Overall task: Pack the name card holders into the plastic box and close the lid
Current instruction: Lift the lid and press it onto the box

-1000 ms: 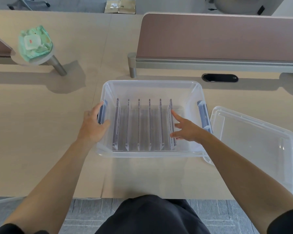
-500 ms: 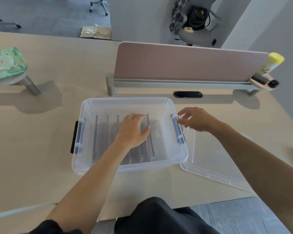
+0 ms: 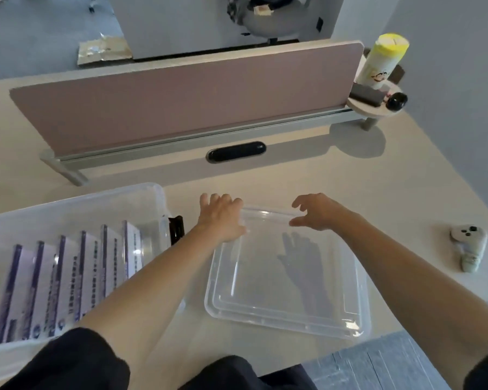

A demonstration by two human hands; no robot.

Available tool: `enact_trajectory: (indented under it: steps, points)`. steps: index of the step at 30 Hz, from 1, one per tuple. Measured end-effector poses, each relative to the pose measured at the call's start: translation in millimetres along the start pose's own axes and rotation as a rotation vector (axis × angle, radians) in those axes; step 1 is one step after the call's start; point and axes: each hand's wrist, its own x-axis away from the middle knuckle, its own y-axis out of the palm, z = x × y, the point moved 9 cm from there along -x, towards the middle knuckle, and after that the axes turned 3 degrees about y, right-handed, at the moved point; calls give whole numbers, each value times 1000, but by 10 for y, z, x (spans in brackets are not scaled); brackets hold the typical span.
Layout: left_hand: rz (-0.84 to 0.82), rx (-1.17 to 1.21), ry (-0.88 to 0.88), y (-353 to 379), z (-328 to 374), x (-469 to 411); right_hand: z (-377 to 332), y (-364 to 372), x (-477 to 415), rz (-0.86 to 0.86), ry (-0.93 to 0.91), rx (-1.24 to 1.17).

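Lid [image 3: 288,280], clear thin plastic lying flat on the bench [image 3: 406,192] just right of the filled box [image 3: 76,204], looks light, bendy and slippery, so both open hands, left [image 3: 223,218] and right [image 3: 319,213], suit gripping its far rim.

The clear plastic box [image 3: 76,209] sits open at nine o'clock on the counter [image 3: 378,192], a dark latch [image 3: 176,228] on its three-o'clock wall. Inside, six name card holders [image 3: 68,280] stand on edge in a row, transparent with purple-printed cards. The clear lid [image 3: 288,277] lies flat on the counter at the box's three o'clock, just beside it, inner side up.
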Motion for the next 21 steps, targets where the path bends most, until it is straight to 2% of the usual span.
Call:
enact_trajectory:
  steps: [3, 7, 15, 21]
  points:
    - [-151, -2, 32, 285, 193, -389, 350, 110, -289, -61, 16, 101]
    - [-290, 4, 71, 589, 435, -668, 517, 295, -575, -130, -34, 105]
    - [-255, -243, 73, 786, 676, -868, 487, 512, -869, -112, -73, 194]
    - [-276, -254, 48, 758, 647, -906, 384, 569, -917, -116, -26, 239]
